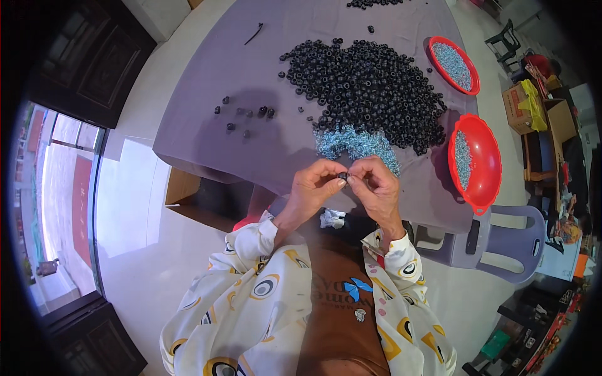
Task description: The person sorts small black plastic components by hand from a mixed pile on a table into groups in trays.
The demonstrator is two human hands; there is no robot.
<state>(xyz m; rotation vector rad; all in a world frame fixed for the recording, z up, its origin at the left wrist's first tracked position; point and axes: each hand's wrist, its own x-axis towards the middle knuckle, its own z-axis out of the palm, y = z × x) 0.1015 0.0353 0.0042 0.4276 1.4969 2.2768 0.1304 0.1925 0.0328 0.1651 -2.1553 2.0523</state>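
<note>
Black piece (342, 176) in fingers (328, 187); blue pile (360, 143), black heap (370, 88) just beyond.

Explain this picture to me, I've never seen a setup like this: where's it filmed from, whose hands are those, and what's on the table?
There's no machine here: a person works with bare hands. The one picture comes from a wide fisheye camera on that person's head, looking down, so straight edges bend near the rim.

The left hand and right hand meet at the table's near edge, pinching a small, round black piece between their fingertips.

On the table with its greyish-purple cloth lie a big heap of round black pieces and, nearer the hands, a heap of tiny pale-blue pieces. To the right, two red oval dishes hold more tiny bluish pieces.
</note>
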